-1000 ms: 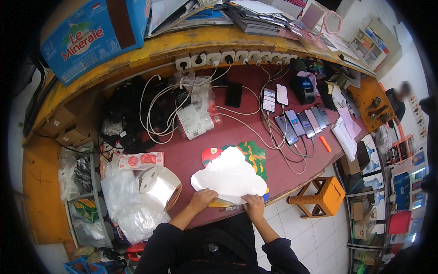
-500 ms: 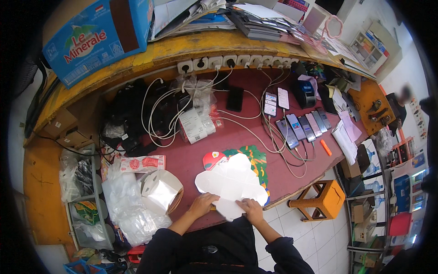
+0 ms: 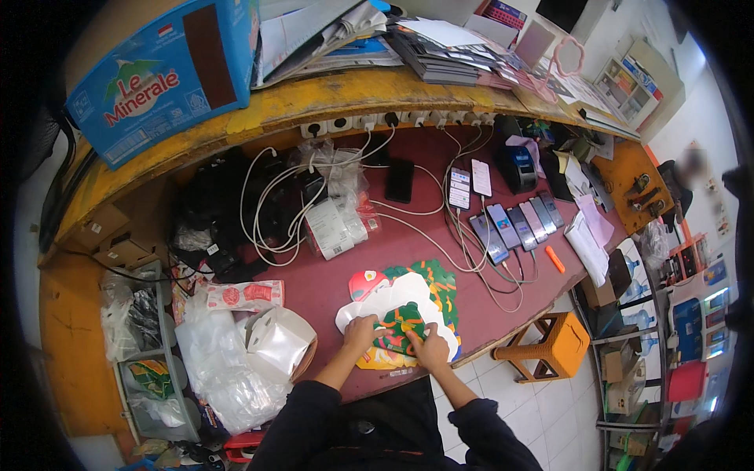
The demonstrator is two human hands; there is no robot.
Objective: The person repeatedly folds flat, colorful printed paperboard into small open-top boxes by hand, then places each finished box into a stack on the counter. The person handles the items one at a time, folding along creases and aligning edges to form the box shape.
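Note:
A flat cardboard box blank with scalloped edges [image 3: 402, 289] lies in front of me, white side up, at the near edge of the table. Its near flap is folded over the white, so a green patterned outer face [image 3: 400, 320] shows. My left hand [image 3: 361, 334] grips the flap's left side with bent fingers. On the right side, my right hand [image 3: 429, 350] holds the same flap, thumb pointing up along it. Other colourful blanks [image 3: 442, 282], green, yellow and red, lie underneath. To the left stands a formed white paper box [image 3: 276, 339].
Clear plastic bags [image 3: 228, 369] lie left of the formed box. Several phones [image 3: 503, 225] on charging cables lie at the right, near an orange marker [image 3: 554, 260]. A printed-label parcel [image 3: 330, 228] is farther back. An orange stool [image 3: 550, 345] stands beside the table.
The blank's near flap has been folded up and away from me, exposing its green patterned side. Both hands have moved slightly with it, and the view has shifted a little.

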